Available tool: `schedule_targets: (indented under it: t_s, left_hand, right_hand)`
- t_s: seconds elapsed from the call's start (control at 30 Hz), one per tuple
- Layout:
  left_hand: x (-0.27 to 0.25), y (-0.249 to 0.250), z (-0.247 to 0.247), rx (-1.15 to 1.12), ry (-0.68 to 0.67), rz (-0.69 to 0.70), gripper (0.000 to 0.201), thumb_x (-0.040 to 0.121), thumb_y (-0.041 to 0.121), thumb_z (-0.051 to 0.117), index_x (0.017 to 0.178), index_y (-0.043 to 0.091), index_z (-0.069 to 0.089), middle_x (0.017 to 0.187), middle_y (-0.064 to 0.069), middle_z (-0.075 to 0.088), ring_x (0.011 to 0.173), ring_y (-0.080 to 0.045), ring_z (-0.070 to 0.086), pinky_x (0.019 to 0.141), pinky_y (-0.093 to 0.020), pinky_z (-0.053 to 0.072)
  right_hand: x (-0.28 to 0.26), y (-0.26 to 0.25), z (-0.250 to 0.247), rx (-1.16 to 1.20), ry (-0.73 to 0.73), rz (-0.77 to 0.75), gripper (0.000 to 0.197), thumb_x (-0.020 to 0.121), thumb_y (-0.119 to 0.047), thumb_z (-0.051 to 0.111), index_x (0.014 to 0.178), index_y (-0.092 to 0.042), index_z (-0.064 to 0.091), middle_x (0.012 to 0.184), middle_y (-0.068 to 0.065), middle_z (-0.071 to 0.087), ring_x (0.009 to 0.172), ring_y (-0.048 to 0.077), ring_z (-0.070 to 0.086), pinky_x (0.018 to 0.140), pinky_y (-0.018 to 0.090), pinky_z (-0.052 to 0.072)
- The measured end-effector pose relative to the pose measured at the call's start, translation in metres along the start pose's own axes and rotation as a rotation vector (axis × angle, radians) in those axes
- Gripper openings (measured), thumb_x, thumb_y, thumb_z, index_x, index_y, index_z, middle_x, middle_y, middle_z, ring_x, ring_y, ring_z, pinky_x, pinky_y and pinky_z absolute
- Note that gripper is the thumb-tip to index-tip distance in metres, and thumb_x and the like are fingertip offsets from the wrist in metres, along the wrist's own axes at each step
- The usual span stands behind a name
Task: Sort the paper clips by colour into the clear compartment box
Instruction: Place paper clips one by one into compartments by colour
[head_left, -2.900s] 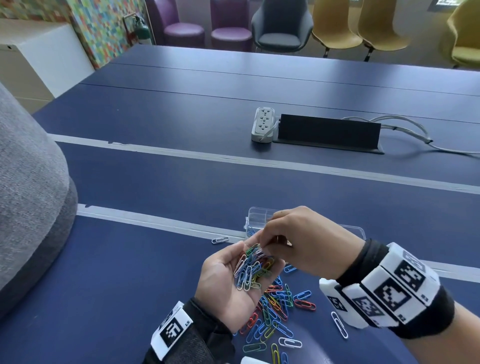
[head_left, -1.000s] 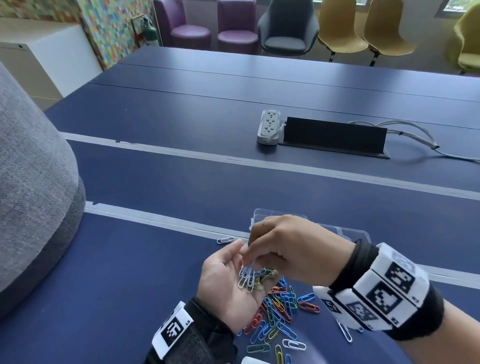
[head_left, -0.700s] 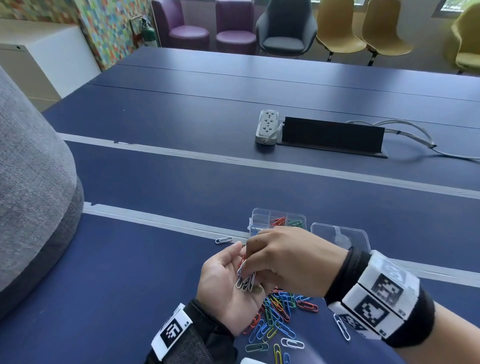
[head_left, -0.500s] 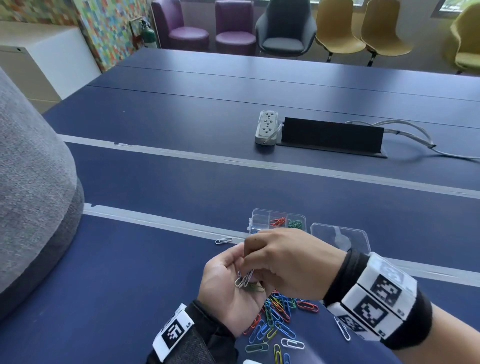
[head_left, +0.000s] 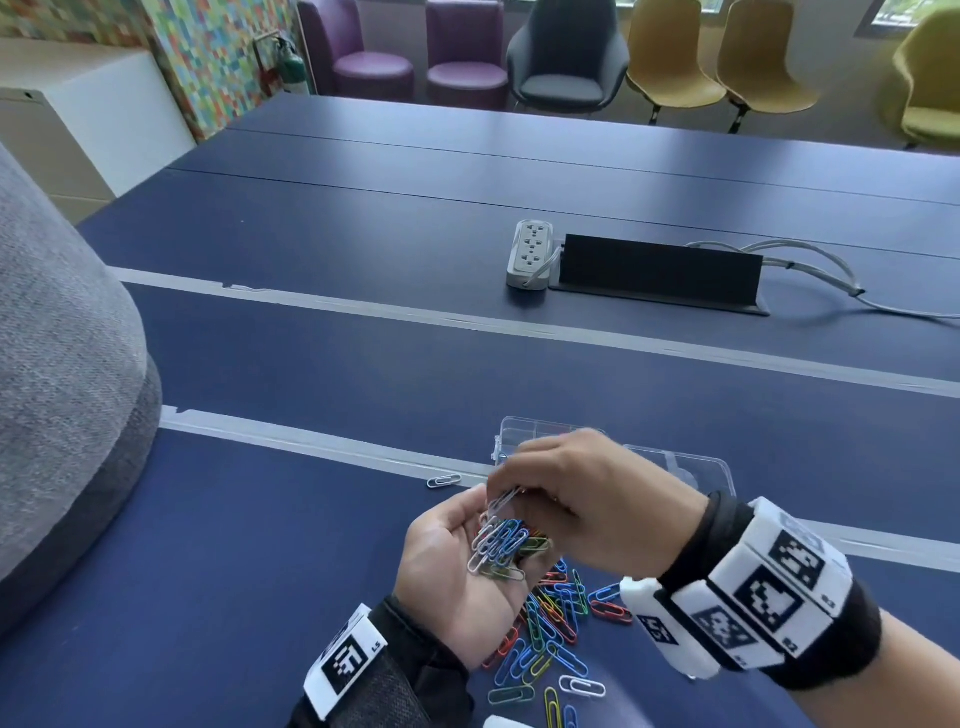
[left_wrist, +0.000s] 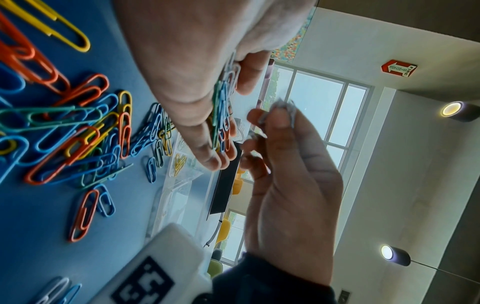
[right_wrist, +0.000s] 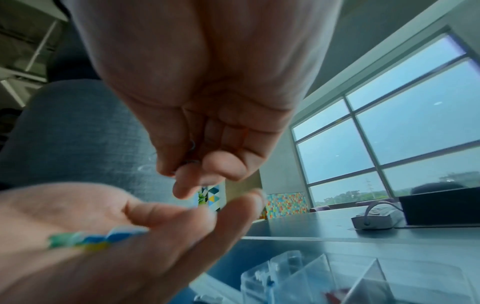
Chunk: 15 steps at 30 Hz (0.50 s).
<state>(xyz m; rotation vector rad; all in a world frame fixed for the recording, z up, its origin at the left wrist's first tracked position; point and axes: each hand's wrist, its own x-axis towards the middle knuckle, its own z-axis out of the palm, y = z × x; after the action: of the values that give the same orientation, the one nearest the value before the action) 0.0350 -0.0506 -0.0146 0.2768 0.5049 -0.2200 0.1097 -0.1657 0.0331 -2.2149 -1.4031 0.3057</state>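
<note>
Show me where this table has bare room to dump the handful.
Bare: the table left of the left hand, up to the grey cushion; also the band beyond the clear box. Crowded: the clip pile right of that hand.

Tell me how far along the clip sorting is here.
Partway. Done: yellow clips lie in the clear box. In hand: the left hand carries a mixed handful; the right hand pinches white clips with its fingers. Left: the loose pile on the table.

Left hand lies palm-up, loosely cupped, while right hand hovers above, fingertips apparently pinching paper clips.
</note>
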Motion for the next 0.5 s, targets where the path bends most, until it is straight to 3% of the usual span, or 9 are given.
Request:
schedule_targets:
  t_s: [0.07,0.17,0.23,0.3,0.4,0.5]
  left_hand:
    - [0.002,0.0,-0.004,-0.004,0.003,-0.011,0.036,0.088,0.018,0.041,0.08,-0.004,0.068,0.091,-0.022,0.067,0.079,-0.037,0.068,0.079,-0.051,0.053]
    - [0.001,0.002,-0.008,-0.018,-0.036,-0.048,0.04,0.082,0.019,0.043,0.1,-0.007,0.068,0.106,-0.027,0.067,0.092,-0.042,0.067,0.083,-0.053,0.049]
    - [0.002,0.003,-0.01,-0.03,-0.045,-0.051,0.043,0.079,0.019,0.044,0.104,-0.008,0.067,0.11,-0.027,0.066,0.095,-0.043,0.066,0.084,-0.052,0.049]
    - [0.003,0.003,-0.012,-0.029,-0.039,-0.05,0.043,0.079,0.019,0.044,0.104,-0.008,0.067,0.111,-0.027,0.066,0.097,-0.043,0.066,0.084,-0.052,0.049]
    - [0.004,0.003,-0.011,-0.022,-0.026,-0.047,0.044,0.079,0.019,0.044,0.107,-0.007,0.065,0.111,-0.027,0.066,0.097,-0.043,0.066,0.084,-0.053,0.05]
    - [0.004,0.002,-0.011,-0.026,-0.018,-0.047,0.044,0.079,0.018,0.044,0.108,-0.007,0.064,0.111,-0.027,0.066,0.096,-0.043,0.066,0.084,-0.052,0.05]
  right_hand:
    - [0.0,0.005,-0.01,0.04,0.086,0.033,0.014,0.081,-0.012,0.057,0.088,-0.014,0.07,0.078,-0.002,0.07,0.069,0.007,0.06,0.067,0.016,0.046]
    - [-0.002,0.019,-0.026,0.124,0.267,0.146,0.012,0.08,-0.011,0.06,0.084,-0.01,0.071,0.072,-0.005,0.067,0.06,-0.007,0.055,0.062,0.005,0.042]
    - [-0.003,0.033,-0.039,0.216,0.373,0.297,0.013,0.083,-0.005,0.061,0.083,-0.011,0.072,0.068,0.001,0.066,0.052,-0.001,0.053,0.057,0.014,0.048]
    - [-0.001,0.046,-0.05,0.182,0.412,0.416,0.018,0.083,0.001,0.059,0.081,-0.012,0.072,0.066,0.01,0.067,0.05,0.01,0.053,0.059,0.029,0.053]
    - [0.008,0.053,-0.054,0.011,0.302,0.465,0.02,0.083,-0.002,0.059,0.087,-0.013,0.075,0.064,0.002,0.065,0.051,0.01,0.055,0.069,0.028,0.051]
    - [0.024,0.055,-0.041,-0.17,0.048,0.455,0.025,0.087,-0.006,0.054,0.097,-0.016,0.074,0.089,0.002,0.071,0.081,0.019,0.065,0.077,0.023,0.046]
